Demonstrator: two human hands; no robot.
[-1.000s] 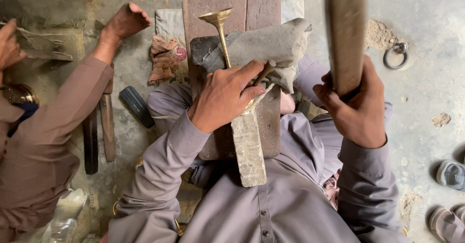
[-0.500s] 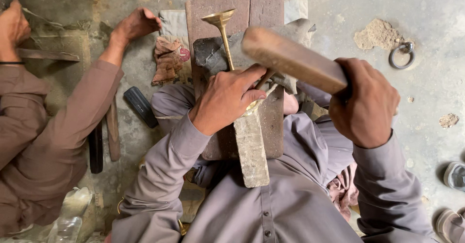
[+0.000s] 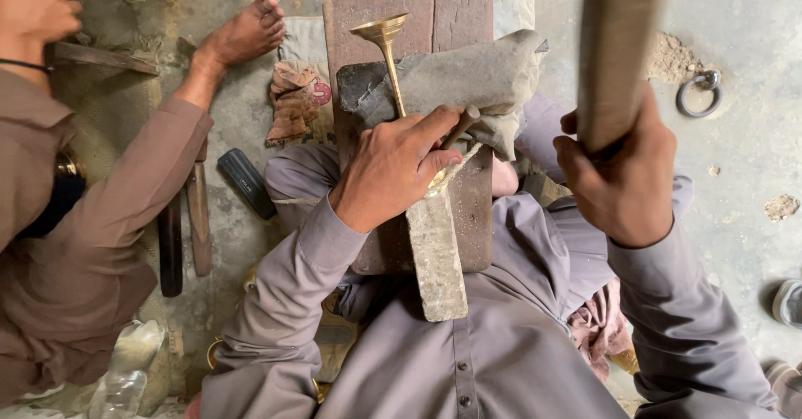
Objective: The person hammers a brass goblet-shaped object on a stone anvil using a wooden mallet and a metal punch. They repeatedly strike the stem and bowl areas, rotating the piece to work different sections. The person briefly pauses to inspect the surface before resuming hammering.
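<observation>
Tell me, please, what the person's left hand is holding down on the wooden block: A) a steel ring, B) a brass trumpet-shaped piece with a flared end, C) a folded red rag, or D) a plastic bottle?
B: the left hand grips the stem of the brass trumpet-shaped piece, whose flared end points away over the wooden block, while the right hand holds a wooden mallet raised.

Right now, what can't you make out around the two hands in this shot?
Head view only:
- Wooden mallet: head cut off by top edge, motion-blurred.
- Brass horn: lower end hidden under left hand.
- Right hand: grip hides the handle's end.
- Grey block: top end covered by left hand.
</observation>
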